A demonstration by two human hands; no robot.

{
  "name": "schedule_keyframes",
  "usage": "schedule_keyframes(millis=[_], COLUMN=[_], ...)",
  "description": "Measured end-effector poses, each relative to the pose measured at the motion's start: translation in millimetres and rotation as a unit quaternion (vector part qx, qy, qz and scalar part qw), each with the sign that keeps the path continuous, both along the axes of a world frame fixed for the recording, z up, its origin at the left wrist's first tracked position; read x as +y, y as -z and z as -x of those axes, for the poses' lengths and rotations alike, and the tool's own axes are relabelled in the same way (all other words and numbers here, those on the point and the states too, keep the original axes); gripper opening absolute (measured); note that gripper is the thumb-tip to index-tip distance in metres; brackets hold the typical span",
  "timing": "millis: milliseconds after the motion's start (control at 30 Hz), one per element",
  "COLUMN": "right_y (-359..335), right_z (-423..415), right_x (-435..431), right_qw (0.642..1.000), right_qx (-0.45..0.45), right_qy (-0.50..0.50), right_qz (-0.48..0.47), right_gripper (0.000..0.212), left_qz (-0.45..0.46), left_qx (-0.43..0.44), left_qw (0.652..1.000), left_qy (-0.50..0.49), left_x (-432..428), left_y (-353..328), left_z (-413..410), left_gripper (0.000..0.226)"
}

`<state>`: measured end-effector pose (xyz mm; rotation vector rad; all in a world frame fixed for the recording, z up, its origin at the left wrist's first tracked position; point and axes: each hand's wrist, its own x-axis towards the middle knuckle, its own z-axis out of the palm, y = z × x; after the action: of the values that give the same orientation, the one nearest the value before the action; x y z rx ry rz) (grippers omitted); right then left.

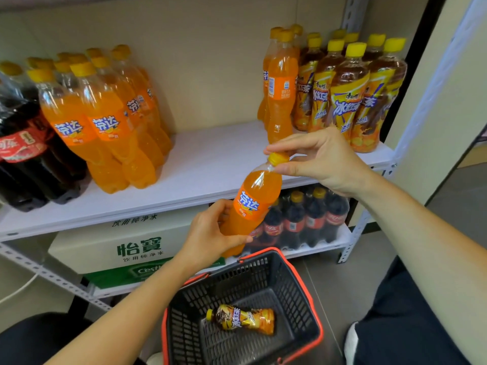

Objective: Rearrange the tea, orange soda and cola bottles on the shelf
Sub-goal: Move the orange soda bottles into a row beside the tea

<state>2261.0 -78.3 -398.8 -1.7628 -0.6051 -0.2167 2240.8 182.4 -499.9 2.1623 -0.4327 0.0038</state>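
Cola bottles cut off, left edge.

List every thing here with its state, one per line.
Held orange soda bottle: capped, tilted, in front of the shelf.
Left hand: grips the bottle's body.
Right hand: pinches its cap.
Basket: on the floor, one bottle inside.
Basket tea bottle: lying on its side.
Shelf orange sodas: upright, capped.
Shelf tea bottles: upright, capped.
Shelf cola bottles: upright.

I see an orange soda bottle with yellow cap, white shelf, black basket rimmed red, yellow-brown tea bottle.
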Motion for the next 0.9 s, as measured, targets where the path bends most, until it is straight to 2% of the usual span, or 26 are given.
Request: schedule_keyframes(millis=[133, 367, 533, 733, 833, 900], right_y=[3.2, 10.0, 13.5, 23.3, 29.7, 31.9], right_z=[6.2, 7.9, 4.3, 3.0, 3.6, 4.4], right_x=[-4.3, 1.1, 5.4, 14.0, 24.2, 30.4], right_qw=[1.0, 0.988, 0.981, 0.993, 0.996, 0.996], right_qx=[0.003, 0.021, 0.025, 0.074, 0.081, 0.089], right_qy=[0.004, 0.009, 0.055, 0.034, 0.005, -0.006], right_qz=[-0.017, -0.151, -0.186, -0.091, -0.045, -0.021], right_gripper=[0.039, 0.037, 0.031, 0.056, 0.057, 0.05], left_qz=[0.013, 0.058, 0.115, 0.23, 0.263, 0.273], left_qx=[0.017, 0.066, 0.12, 0.169, 0.166, 0.167], left_qw=[1.0, 0.996, 0.985, 0.958, 0.95, 0.947], left_qy=[0.012, 0.029, 0.042, 0.028, 0.018, 0.007], left_x=[1.7, -6.6, -8.3, -7.9, -3.7, 0.6], left_y=[3.7, 0.7, -11.3, -26.7, -41.0, -50.3], left_z=[5.3, 10.0, 9.6, 4.7, -1.8, -8.2], left_gripper=[0.069, 0.071, 0.074, 0.05, 0.046, 0.046])
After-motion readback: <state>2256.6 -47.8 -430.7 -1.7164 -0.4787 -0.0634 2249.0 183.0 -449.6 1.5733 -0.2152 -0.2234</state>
